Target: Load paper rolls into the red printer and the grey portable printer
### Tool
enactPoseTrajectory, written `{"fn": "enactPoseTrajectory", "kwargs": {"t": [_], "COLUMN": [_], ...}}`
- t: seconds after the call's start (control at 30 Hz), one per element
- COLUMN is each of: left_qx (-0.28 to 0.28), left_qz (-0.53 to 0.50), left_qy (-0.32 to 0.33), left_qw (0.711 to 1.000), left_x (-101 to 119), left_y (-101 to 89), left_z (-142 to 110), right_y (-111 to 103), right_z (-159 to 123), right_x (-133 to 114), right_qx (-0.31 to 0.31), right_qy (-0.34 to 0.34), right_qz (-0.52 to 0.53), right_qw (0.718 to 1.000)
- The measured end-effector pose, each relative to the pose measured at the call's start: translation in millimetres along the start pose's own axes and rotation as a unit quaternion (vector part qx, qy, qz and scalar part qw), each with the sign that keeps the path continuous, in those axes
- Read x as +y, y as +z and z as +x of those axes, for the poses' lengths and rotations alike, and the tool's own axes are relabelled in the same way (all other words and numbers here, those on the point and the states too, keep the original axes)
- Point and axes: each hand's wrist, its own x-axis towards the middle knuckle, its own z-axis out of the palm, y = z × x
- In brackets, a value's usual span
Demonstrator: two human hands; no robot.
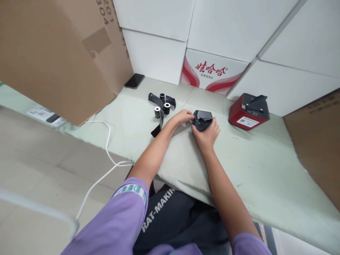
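Observation:
A small black box-shaped device [203,124], resembling a portable label printer, rests on the covered table between my hands. My right hand [207,134] grips its near right side, with the thumb at the front and the fingers along the right edge. At its left edge, the fingertips of my left hand [186,116] are pressed together against the casing. A loose dark flap or strip crosses the device's top. To the left lie several small rolls [166,108] with white ends and dark outsides, among curled black strips [156,101].
A red and black box-shaped device [249,111] with a black strip on top stands at right. White boxes [220,26] line the back. A large cardboard box [63,53] and a phone [135,81] are at left. A white cable [108,141] hangs over the table edge.

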Motion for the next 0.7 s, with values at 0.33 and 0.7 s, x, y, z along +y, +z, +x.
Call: {"fn": "enactPoseTrajectory", "kwargs": {"t": [0.33,0.7], "left_qx": [0.132,0.131], "left_qz": [0.152,0.193], "left_qy": [0.059,0.06], "left_qw": [0.978,0.971], "left_x": [-15.7,-14.0], "left_y": [15.7,16.2], "left_z": [-3.9,-6.7], "right_y": [0.3,-3.3], "right_z": [-1.3,16.8], "right_x": [1.4,15.1], "right_qx": [0.014,0.034], "right_qy": [0.005,0.057], "right_qz": [0.02,0.298], "right_qw": [1.0,0.952]}}
